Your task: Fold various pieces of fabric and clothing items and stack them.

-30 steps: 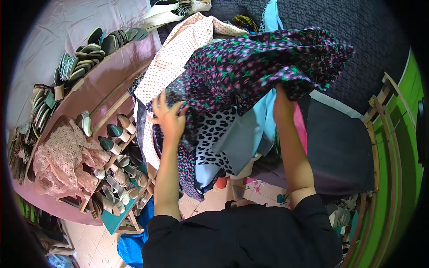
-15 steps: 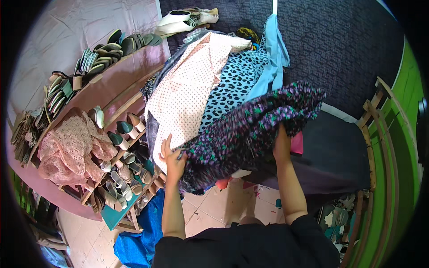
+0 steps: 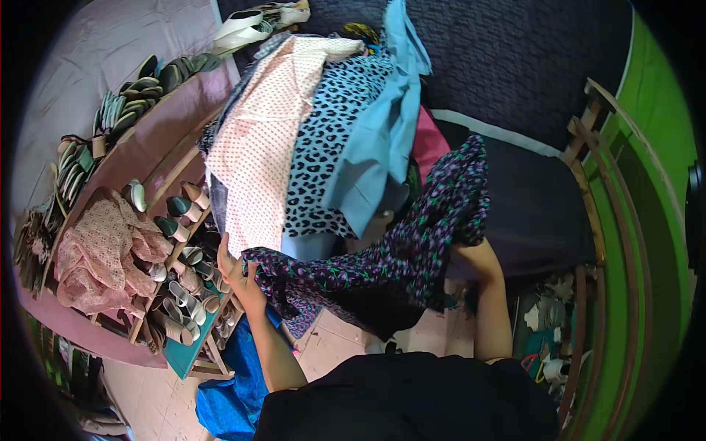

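A dark floral cloth point(image 3: 368, 275) with purple and green flowers hangs stretched between my two hands, sagging in the middle. My left hand point(image 3: 241, 283) pinches its left end near the thumb, the other fingers pointing up. Under the raised right end is my right hand point(image 3: 474, 253); its fingers are hidden by the fabric, which it holds up. Beyond the cloth lies a pile of fabrics: a pale cloth with small dots point(image 3: 261, 140), a blue leopard-print cloth point(image 3: 323, 140) and a plain light-blue cloth point(image 3: 375, 162). Behind them a pink piece point(image 3: 429, 143) shows.
At left, a wooden rack point(image 3: 176, 257) carries several shoes and a peach lace cloth point(image 3: 110, 250). Stacked soles point(image 3: 125, 110) line a ledge above. A blue bag point(image 3: 235, 382) rests on the tiled floor. Right of me are a dark padded seat point(image 3: 537, 198) and wooden rails point(image 3: 625, 213).
The floral cloth has come down and nearer to me, uncovering more of the leopard-print and light-blue fabrics. Both hands have moved with it, and its middle sags more.
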The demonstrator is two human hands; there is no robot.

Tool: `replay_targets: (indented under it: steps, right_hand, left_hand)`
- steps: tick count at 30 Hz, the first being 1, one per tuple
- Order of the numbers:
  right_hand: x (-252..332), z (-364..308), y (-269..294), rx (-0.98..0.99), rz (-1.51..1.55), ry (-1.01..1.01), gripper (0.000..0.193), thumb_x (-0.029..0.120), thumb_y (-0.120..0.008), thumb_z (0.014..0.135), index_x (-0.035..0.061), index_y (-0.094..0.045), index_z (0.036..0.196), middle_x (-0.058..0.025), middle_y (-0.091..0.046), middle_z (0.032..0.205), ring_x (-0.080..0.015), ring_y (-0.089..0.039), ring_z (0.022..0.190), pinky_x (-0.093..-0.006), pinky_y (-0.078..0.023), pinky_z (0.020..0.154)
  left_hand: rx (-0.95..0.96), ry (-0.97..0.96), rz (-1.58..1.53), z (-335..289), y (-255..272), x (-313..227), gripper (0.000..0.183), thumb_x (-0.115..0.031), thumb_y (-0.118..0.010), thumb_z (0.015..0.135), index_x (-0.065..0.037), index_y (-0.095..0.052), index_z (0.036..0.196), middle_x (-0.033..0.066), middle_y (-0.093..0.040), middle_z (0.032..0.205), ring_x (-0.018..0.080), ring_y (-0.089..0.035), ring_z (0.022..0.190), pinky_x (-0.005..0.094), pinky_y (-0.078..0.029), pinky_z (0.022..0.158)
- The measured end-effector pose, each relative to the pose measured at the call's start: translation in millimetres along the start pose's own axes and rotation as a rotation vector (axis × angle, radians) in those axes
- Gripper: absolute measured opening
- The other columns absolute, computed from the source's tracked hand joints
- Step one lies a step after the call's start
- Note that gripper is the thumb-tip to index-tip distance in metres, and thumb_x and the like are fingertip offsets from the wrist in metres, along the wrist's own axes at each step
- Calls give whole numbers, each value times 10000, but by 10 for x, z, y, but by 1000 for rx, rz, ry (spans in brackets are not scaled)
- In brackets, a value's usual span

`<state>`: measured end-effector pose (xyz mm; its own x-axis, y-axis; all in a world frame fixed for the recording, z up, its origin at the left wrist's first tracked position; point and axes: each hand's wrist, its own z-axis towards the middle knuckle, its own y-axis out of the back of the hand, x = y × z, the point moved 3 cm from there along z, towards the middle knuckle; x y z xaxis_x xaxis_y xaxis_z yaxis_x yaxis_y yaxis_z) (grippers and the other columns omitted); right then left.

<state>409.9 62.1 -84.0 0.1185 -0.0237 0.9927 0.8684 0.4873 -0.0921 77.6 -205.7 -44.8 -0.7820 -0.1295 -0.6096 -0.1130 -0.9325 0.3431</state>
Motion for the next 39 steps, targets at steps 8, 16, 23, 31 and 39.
replay_targets:
  steps: [8,16,23,31,39]
  right_hand:
    - [-254,-874,827,49,-1198,-353,535,478,-693,604,86,-640,964,-92,-538,1153,-261,-346,1207,-641,-4,962]
    - [-116,-1549,718,-59,-493,37,462,243,-677,693,91,-555,1112,-85,-538,1137,-251,-454,1119,-348,-285,977]
    - [538,-2029,141,40,-411,420,601,104,-678,640,76,-476,1206,-120,-452,1232,-257,-425,1155,-340,-310,983]
    - [411,-2219,200,-76,-429,359,177,134,-621,772,24,-620,910,-92,-624,800,-219,-576,740,-309,-422,666]
    - [396,-2271,571,-494,-86,295,248,214,-486,910,-4,-557,816,67,-437,689,-22,-359,673,-185,-322,603]
  left_hand:
    - [311,-41,-170,-438,-556,-712,277,-214,-618,762,53,-571,817,135,-460,1257,309,-362,1193,401,-193,1013]
    - [633,-40,-549,-1117,-978,-1669,161,-78,-588,788,52,-545,872,123,-549,923,253,-532,859,298,-411,749]
    - [877,-129,-639,-1573,-922,-2221,189,-139,-609,796,29,-523,788,118,-467,662,228,-478,603,319,-364,551]
    - [1216,209,-939,-1747,-1011,-2182,263,-131,-596,774,21,-529,978,82,-588,872,130,-559,863,248,-421,776]
    - [1062,-213,-785,-1756,-1064,-2237,285,-3,-629,664,-1,-586,946,81,-589,851,156,-545,806,276,-424,715]
